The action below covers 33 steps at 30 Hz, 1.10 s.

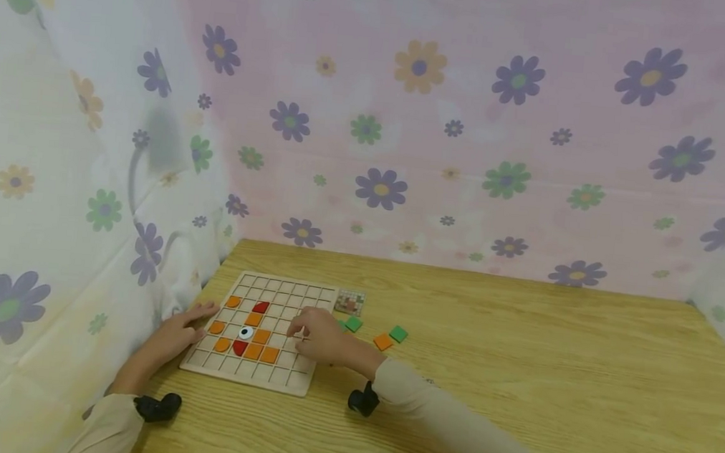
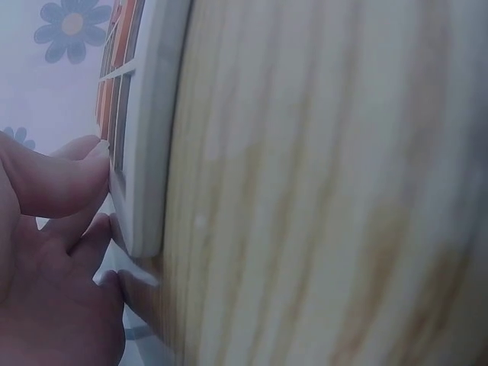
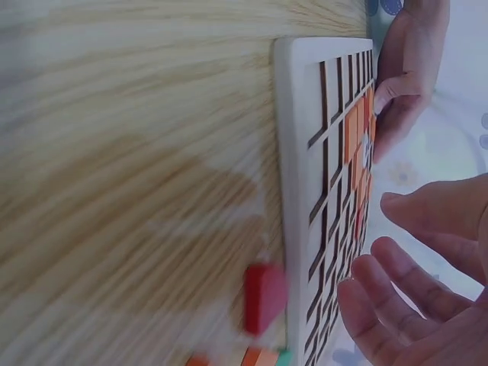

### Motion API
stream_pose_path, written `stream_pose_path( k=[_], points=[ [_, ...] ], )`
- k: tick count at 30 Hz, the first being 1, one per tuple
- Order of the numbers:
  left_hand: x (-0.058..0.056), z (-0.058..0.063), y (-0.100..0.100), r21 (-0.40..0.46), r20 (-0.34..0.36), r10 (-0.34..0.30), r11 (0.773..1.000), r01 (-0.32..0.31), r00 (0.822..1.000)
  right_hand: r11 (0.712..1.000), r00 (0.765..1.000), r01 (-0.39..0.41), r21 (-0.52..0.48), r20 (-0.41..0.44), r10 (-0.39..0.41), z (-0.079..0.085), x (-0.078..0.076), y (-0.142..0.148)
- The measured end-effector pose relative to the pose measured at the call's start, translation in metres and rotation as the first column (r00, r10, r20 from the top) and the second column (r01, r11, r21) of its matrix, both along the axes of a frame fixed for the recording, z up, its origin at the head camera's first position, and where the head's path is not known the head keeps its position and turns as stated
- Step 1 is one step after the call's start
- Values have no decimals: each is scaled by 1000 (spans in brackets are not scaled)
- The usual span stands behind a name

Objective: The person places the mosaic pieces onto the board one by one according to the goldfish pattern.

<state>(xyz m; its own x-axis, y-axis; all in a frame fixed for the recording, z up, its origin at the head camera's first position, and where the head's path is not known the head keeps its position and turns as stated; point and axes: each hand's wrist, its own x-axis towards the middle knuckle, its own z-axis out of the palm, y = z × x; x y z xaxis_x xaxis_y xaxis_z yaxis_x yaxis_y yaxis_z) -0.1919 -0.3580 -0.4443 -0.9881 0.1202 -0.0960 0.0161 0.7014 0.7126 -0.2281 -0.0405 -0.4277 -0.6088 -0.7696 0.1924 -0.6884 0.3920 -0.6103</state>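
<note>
A wooden grid board [image 1: 246,377] lies at the left of the table. Orange squares [image 1: 261,336], rounded orange pieces [image 1: 216,327], two red pieces [image 1: 261,307] and a white eye piece [image 1: 246,333] sit in its cells. My left hand [image 1: 170,339] rests at the board's left edge; in the left wrist view the thumb touches its rim. Over the right part of the board hovers my right hand [image 1: 322,336], its fingers loosely bent and thumb apart. Nothing shows between them in the right wrist view.
Behind the right hand lie green squares [image 1: 398,333] and an orange square [image 1: 382,341]. A small patterned card [image 1: 351,302] touches the board's far right corner. In the right wrist view a red piece [image 3: 265,297] lies beside the board. Flowered cloth [image 1: 443,190] hangs around the table.
</note>
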Motion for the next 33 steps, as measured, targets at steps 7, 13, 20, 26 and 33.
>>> stream_pose_path(
  k=[7, 13, 20, 26, 33],
  points=[
    [2, 0, 1, -26, -6, 1, 1000, -1, 1000, 999, 998, 33, 29, 44, -34, -3, 6, 31],
    [3, 2, 2, -23, -17, -4, 1000, 4, 1000, 997, 999, 48, 61, -5, -48, -2, 11, 53],
    [3, 1, 2, -25, -23, -8, 1000, 7, 1000, 992, 997, 73, 104, -26, -71, -4, 17, 74],
    [6, -2, -2, -23, -23, -1, 1000, 1, 1000, 987, 995, 97, 130, -16, -95, -11, 23, 84],
    [2, -2, 1, -7, -19, -3, 1000, 3, 1000, 978, 987, 162, 132, -46, -157, -10, 33, 95]
  ],
)
